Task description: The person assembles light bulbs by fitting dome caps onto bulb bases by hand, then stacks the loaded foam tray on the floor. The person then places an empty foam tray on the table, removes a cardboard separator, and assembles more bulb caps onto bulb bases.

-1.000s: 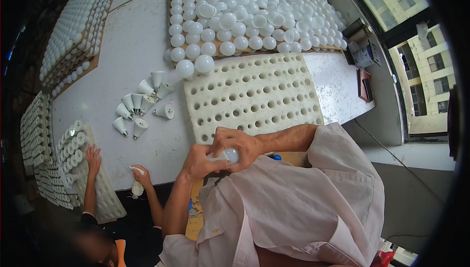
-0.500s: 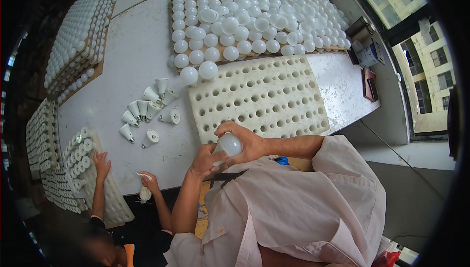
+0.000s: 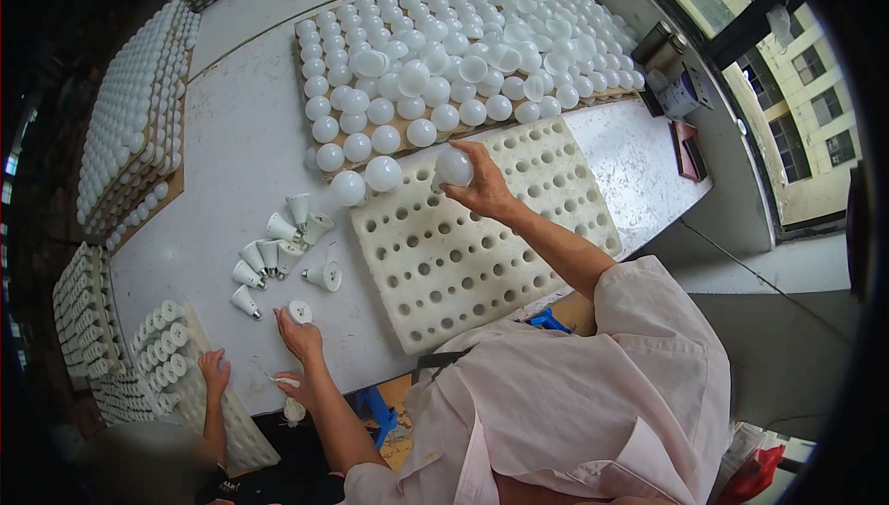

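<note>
My right hand grips a light bulb with a round white dome, over the far edge of a pale foam tray pierced with rows of holes. The bulb's lower end is hidden. At the table's near left, my left hand has its fingers around a white bulb base. Just beyond it lies a loose group of white bulb bases with metal screw ends. Two white domes sit at the tray's far left corner.
Rows of white domes, some loose on top, cover a board behind the tray. Stacked boards of domes stand at left. A co-worker's hands are near a foam tray of bulb bases. Cups stand by the window.
My hands have parted: the right carried the bulb forward over the foam tray, and the left moved left to a bulb base. The view has shifted slightly.
</note>
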A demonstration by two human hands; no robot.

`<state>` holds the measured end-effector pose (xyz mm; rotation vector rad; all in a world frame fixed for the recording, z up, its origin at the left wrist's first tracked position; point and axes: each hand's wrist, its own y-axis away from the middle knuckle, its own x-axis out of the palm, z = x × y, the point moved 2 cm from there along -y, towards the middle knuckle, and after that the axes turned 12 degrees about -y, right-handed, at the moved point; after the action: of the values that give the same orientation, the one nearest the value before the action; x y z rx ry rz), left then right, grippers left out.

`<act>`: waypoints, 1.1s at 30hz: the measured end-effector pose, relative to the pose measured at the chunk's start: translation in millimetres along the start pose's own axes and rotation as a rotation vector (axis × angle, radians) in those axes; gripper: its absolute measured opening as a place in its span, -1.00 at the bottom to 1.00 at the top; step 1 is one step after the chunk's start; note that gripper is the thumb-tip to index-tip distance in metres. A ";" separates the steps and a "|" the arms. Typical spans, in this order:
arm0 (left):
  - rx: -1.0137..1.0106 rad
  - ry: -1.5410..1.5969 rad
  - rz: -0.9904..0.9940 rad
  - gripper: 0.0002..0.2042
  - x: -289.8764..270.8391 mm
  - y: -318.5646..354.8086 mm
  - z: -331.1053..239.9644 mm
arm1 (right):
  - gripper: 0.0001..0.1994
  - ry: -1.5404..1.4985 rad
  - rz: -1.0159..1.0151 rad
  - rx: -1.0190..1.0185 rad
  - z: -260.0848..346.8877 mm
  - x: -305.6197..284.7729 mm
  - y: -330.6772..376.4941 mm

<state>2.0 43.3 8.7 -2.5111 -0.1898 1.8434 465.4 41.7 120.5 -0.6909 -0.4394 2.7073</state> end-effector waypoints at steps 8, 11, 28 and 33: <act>-0.024 -0.220 0.219 -0.47 19.5 -15.6 28.3 | -0.32 0.081 0.322 0.049 -25.7 39.4 -49.8; 0.015 -0.255 0.251 -0.52 19.4 -20.8 27.8 | -0.41 -0.095 0.297 0.192 -69.3 29.2 -77.8; -0.536 1.223 0.214 -0.49 8.1 70.9 -36.8 | -0.28 -0.441 0.098 0.503 -69.6 -19.8 -73.0; -0.270 1.520 0.626 -0.52 -27.7 73.1 -137.7 | -0.19 -1.068 0.365 0.590 -8.2 -10.3 12.0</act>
<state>131.2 -24.7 70.2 -3.5010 0.4351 -0.5489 475.5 28.8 113.4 0.9523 0.3248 3.0724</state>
